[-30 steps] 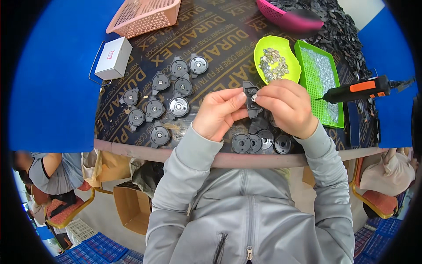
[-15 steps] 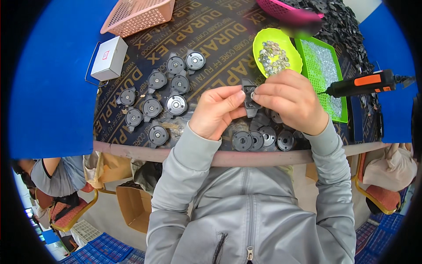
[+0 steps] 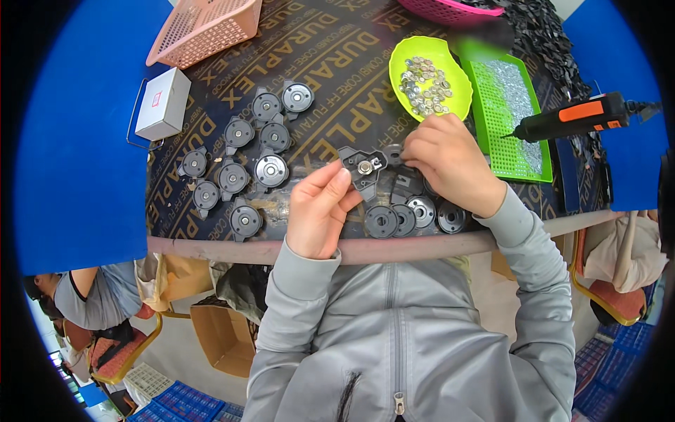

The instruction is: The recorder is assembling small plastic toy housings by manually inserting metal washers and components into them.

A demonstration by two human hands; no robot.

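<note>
My left hand (image 3: pixel 320 209) pinches a dark grey plastic housing (image 3: pixel 351 156) between thumb and fingers. The housing's hollow side faces up, and a shiny round metal nut-like insert (image 3: pixel 364 167) sits in its middle. Just right of it, the closed fingertips of my right hand (image 3: pixel 450 163) hold a small dark plastic piece (image 3: pixel 394 154), partly hidden; whether it touches the housing I cannot tell. Below my right hand lie several grey discs (image 3: pixel 382 221) with centre holes, and dark plastic parts. To the left, several round grey assemblies (image 3: pixel 271 169) with tabs rest on the table.
Beyond my right hand stands a yellow-green bowl (image 3: pixel 458 77) of small metal pieces. Beside it, a green tray (image 3: pixel 503 165) holds screws, with a black and orange power screwdriver (image 3: pixel 573 116) over it. A pink basket (image 3: pixel 211 35), white box (image 3: pixel 163 104) and pile of black parts (image 3: pixel 541 42) lie farther out.
The housing has turned so its hollow side and metal insert face up. My right hand has drawn away from the insert and now holds a small dark piece. The whole view has shifted slightly.
</note>
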